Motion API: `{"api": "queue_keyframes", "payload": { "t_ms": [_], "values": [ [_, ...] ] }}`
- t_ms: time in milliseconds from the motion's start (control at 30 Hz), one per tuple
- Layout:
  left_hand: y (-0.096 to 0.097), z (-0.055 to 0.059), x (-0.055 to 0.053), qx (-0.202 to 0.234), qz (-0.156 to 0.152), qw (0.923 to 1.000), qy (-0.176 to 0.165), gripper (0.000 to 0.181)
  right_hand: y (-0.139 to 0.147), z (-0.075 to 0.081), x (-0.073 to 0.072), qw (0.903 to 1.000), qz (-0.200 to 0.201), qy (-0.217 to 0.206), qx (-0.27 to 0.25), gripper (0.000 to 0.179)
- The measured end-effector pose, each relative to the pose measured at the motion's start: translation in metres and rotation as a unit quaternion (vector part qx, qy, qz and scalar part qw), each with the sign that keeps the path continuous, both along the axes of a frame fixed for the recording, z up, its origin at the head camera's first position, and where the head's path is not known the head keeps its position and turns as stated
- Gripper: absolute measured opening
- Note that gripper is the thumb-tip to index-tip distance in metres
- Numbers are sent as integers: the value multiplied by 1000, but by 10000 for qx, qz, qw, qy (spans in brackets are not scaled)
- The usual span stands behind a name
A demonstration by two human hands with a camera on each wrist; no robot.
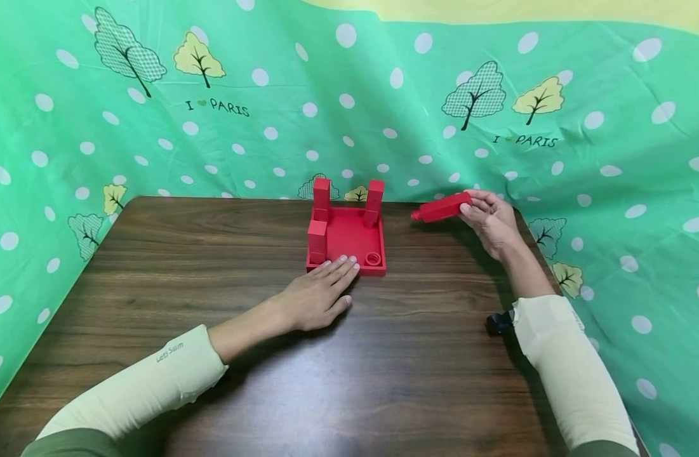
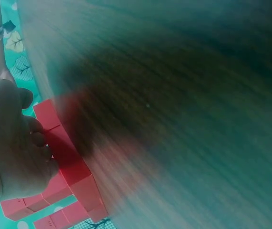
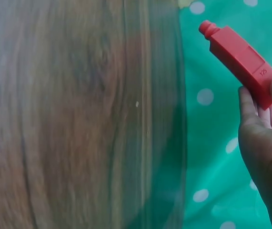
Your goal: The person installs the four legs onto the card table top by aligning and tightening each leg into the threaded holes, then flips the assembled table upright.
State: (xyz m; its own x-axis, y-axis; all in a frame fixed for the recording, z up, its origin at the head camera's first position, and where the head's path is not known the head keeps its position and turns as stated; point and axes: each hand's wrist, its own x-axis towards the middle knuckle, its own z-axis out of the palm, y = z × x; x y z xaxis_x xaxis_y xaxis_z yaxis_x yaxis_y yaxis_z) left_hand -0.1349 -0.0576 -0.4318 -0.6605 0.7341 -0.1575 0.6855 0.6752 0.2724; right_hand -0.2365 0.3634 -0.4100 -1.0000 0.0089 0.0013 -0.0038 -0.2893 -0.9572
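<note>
A red square tray-like base lies on the table with three red legs standing at its corners: a near-left leg, a far-left leg and a far-right leg. At the near-right corner a round threaded socket shows. My left hand rests with extended fingers on the base's near edge. To the right, above the table, my right hand pinches a loose red leg by its thick end. Its threaded tip points left toward the base; in the right wrist view "125" marks the leg.
The brown wooden table reaches back to a green dotted curtain hanging behind it. A dark strapped device is worn at the right wrist, below the pale sleeve.
</note>
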Motion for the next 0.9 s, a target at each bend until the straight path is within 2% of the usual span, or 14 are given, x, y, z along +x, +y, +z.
{"api": "queue_keyframes", "payload": {
  "t_ms": [133, 367, 633, 900],
  "values": [
    [1, 0, 0, 8, -5, 10000, -16, 75, -10, 3, 2, 9998, -37, 51, 201, 32],
    [1, -2, -4, 11, -3, 10000, -12, 75, -26, 6, 6, 9996, 180, 180, 99, 30],
    [0, -1, -5, -3, -8, 10000, -24, 76, -42, 11, 15, 9976, 349, 248, 548, 33],
    [1, 0, -5, 42, -2, 10000, -82, 75, -58, 11, 19, 9972, 400, 322, 546, 30]
  ]
}}
